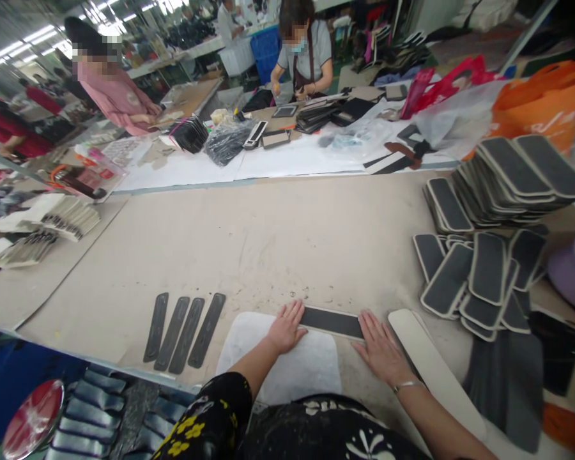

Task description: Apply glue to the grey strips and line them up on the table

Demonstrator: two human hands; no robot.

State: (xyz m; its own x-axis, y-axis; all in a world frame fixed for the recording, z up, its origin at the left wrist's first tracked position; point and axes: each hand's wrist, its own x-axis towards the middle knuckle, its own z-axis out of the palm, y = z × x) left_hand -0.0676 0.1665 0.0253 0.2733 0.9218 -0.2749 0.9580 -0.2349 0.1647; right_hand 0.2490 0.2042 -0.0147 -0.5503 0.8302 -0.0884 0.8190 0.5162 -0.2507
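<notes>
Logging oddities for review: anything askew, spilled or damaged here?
The loose panels at right lie overlapping at odd angles, unlike the neater stack behind. The strip under the left hand and right hand looks flat; no clear spill shows.

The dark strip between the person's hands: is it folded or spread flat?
Spread flat: the dark strip lies straight between the left hand and right hand, its pale long edges visible.

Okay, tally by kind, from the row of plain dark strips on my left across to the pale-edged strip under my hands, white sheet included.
Plain dark strips: 4
Pale-edged dark strip: 1
White sheet: 1
Total: 6
</notes>
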